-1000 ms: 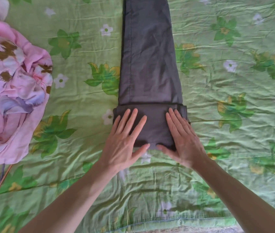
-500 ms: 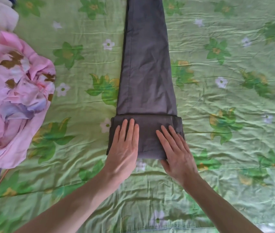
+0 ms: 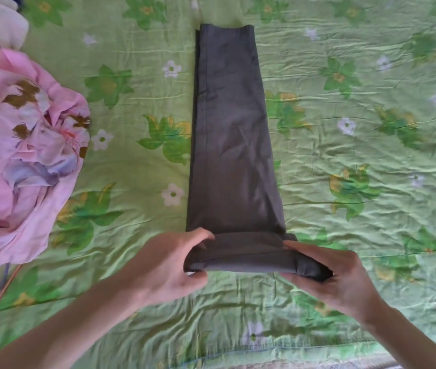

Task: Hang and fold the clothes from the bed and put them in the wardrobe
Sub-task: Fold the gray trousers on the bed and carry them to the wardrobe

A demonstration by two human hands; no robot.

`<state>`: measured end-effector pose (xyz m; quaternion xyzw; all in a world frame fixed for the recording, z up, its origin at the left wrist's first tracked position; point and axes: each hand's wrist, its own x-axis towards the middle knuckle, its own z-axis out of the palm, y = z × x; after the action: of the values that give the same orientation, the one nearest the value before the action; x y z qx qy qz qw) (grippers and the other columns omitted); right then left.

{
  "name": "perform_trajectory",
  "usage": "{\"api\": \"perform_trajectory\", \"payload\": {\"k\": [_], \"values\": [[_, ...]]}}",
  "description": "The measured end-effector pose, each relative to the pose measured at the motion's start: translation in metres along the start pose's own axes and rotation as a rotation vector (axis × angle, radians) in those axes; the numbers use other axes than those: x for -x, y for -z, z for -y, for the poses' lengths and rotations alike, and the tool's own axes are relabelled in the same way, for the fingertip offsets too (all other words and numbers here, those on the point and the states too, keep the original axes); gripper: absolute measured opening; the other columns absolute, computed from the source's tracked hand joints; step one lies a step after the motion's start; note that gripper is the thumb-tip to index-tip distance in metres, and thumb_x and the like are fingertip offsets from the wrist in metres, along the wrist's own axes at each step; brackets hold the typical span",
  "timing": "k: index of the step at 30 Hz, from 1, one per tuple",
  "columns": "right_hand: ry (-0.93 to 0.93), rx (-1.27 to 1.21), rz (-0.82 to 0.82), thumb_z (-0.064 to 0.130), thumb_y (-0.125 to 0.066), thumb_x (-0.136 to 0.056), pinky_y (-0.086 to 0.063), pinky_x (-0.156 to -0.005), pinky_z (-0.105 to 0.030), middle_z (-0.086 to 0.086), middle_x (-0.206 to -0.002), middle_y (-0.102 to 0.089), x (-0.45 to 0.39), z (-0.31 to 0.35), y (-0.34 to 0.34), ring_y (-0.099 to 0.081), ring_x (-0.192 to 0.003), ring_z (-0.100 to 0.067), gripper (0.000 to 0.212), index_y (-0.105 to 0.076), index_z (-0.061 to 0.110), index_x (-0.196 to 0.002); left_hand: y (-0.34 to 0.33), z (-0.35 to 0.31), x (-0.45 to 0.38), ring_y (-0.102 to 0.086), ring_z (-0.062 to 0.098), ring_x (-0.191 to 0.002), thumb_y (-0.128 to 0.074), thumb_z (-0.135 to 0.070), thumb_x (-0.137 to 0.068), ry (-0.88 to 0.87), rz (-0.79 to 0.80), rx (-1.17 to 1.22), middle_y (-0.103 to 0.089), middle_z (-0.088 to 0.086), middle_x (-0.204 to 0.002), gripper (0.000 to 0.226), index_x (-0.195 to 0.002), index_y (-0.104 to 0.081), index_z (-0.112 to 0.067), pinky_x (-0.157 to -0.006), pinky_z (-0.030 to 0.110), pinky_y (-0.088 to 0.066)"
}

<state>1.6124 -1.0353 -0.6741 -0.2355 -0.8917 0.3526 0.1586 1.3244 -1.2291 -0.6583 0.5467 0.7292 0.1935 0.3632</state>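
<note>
I am looking down on the bed (image 3: 344,182), its green flowered cover lying soft and rumpled, so nothing is going to slide far on it. The grey trousers (image 3: 233,129) are lying lengthwise mid-bed, narrow end far, near end rolled into a thick band. They are looking light, limp and matte; I judge the roll will slump unless gripped at both ends. My left hand (image 3: 169,265) and right hand (image 3: 342,278) are each pinching one end of it, thumbs under, fingers curled over. A pink garment heap (image 3: 22,155) is sitting well apart at left.
</note>
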Motion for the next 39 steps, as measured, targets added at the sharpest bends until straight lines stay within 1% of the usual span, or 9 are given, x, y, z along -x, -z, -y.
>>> {"api": "perform_trajectory", "payload": {"k": [3, 7, 10, 13, 19, 24, 29, 35, 39], "values": [[-0.167, -0.134, -0.011, 0.065, -0.080, -0.079, -0.056, -0.058, -0.021, 0.018, -0.088, -0.078, -0.008, 0.004, 0.002, -0.073, -0.068, -0.006, 0.049, -0.072, 0.040, -0.121, 0.003, 0.022, -0.005, -0.068, 0.002, -0.070, -0.081, -0.039, -0.077, 0.117, -0.015, 0.364, -0.076, -0.014, -0.085, 0.038, -0.110, -0.065, -0.034, -0.058, 0.023, -0.049], [-0.340, -0.189, -0.212, 0.061, -0.066, -0.090, -0.055, -0.067, -0.019, 0.018, -0.096, -0.074, -0.028, 0.002, -0.012, -0.071, -0.083, -0.004, 0.031, -0.064, 0.039, -0.112, -0.006, 0.038, -0.026, -0.058, 0.005, -0.059, -0.091, -0.055, -0.073, 0.334, -0.292, 0.706, -0.065, -0.005, -0.066, 0.042, -0.088, -0.075, -0.019, -0.051, 0.015, -0.038], [-0.385, -0.122, -0.268, 0.057, -0.037, -0.106, -0.048, -0.064, -0.019, 0.018, -0.097, -0.067, -0.049, 0.000, -0.032, -0.065, -0.083, -0.002, 0.030, -0.055, 0.034, -0.114, -0.016, 0.034, -0.046, -0.059, -0.001, -0.065, -0.080, -0.061, -0.083, 0.429, -0.434, 0.835, -0.065, -0.015, -0.068, 0.033, -0.084, -0.078, -0.028, -0.059, 0.010, -0.042], [-0.504, -0.099, -0.362, 0.051, -0.031, -0.108, -0.040, -0.053, -0.017, 0.008, -0.078, -0.062, -0.075, -0.007, -0.053, -0.059, -0.068, -0.003, 0.032, -0.050, 0.025, -0.105, -0.025, 0.033, -0.067, -0.051, 0.014, -0.076, -0.060, -0.059, -0.101, 0.448, -0.500, 0.864, -0.055, 0.001, -0.084, 0.057, -0.099, -0.063, -0.002, -0.072, 0.028, -0.040], [-0.688, 0.083, -0.441, 0.048, -0.044, -0.109, -0.037, -0.053, -0.031, 0.003, -0.067, -0.059, -0.113, -0.043, -0.076, -0.060, -0.063, -0.024, 0.040, -0.057, 0.012, -0.096, -0.027, 0.033, -0.099, -0.042, 0.004, -0.057, -0.058, -0.037, -0.108, 0.496, -0.677, 0.634, -0.047, -0.010, -0.068, 0.034, -0.080, -0.054, -0.018, -0.060, 0.019, -0.037], [-0.561, 0.268, -0.509, 0.034, -0.046, -0.110, -0.044, -0.084, -0.041, -0.010, -0.126, -0.059, -0.112, -0.048, -0.082, -0.055, -0.112, -0.029, 0.038, -0.049, 0.014, -0.142, -0.033, 0.025, -0.099, -0.055, 0.024, -0.113, -0.058, -0.020, -0.108, 0.371, -0.860, 0.172, -0.059, 0.009, -0.123, 0.034, -0.137, -0.054, -0.004, -0.103, 0.036, -0.045], [-0.019, 0.386, -0.180, 0.030, -0.038, -0.112, -0.029, -0.125, -0.045, -0.013, -0.163, -0.040, -0.079, -0.043, -0.085, -0.033, -0.154, -0.026, 0.052, -0.041, 0.005, -0.157, -0.063, 0.023, -0.076, -0.037, 0.029, -0.154, -0.042, -0.031, -0.113, -0.020, -0.550, -0.299, -0.044, 0.011, -0.162, 0.048, -0.155, -0.046, -0.009, -0.127, 0.051, -0.027], [-0.017, 0.457, 0.025, 0.057, -0.041, -0.105, -0.026, -0.127, -0.052, -0.014, -0.170, -0.025, -0.067, -0.052, -0.091, -0.019, -0.160, -0.029, 0.076, -0.034, 0.005, -0.161, -0.067, 0.041, -0.074, -0.008, 0.037, -0.163, -0.052, -0.071, -0.093, -0.033, -0.243, -0.497, -0.012, 0.021, -0.175, 0.102, -0.168, -0.020, -0.010, -0.132, 0.054, -0.011], [-0.013, 0.478, 0.112, 0.072, -0.043, -0.099, -0.022, -0.128, -0.052, -0.016, -0.172, -0.020, -0.074, -0.058, -0.086, -0.015, -0.161, -0.030, 0.094, -0.029, 0.005, -0.162, -0.058, 0.040, -0.082, -0.016, 0.046, -0.159, -0.080, -0.063, -0.071, 0.000, -0.101, -0.639, -0.016, 0.030, -0.171, 0.128, -0.167, -0.017, -0.007, -0.129, 0.057, -0.019]]}}
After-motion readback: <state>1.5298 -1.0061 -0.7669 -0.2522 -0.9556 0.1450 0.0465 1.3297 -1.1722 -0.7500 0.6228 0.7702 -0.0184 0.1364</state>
